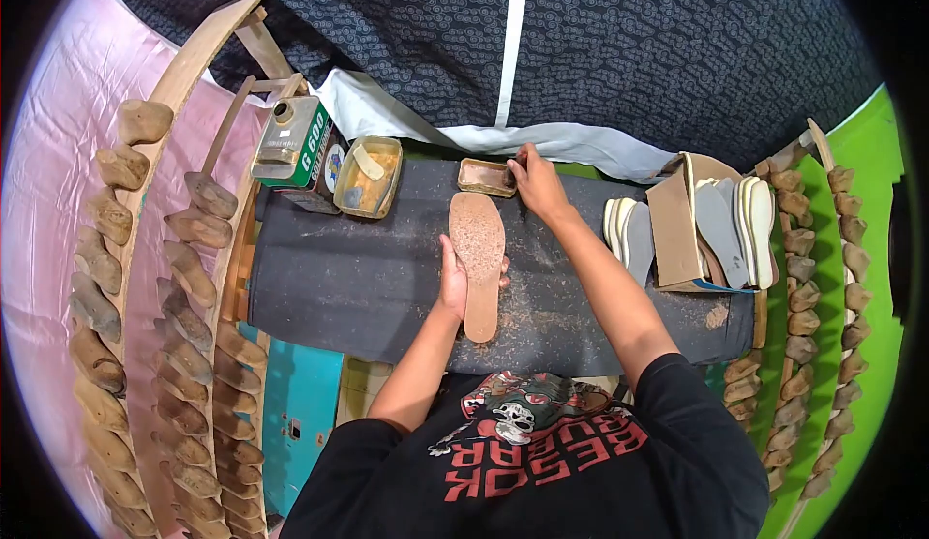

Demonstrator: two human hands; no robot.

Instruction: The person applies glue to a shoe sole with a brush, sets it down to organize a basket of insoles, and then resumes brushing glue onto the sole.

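Tan, speckled, sole-shaped piece (477,258), grasped by the left hand (452,285) above the middle of the dark cloth-covered bench (324,273), could slip if that grip loosens, while the right hand (538,185), its grasp unclear, meets a shallow, brownish rectangular tray (483,179) near the far edge.

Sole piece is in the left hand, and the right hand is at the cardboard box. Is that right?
Not quite: the right hand is at the small rectangular tray, not the cardboard box, as the head view shows. The left hand does hold the sole piece.
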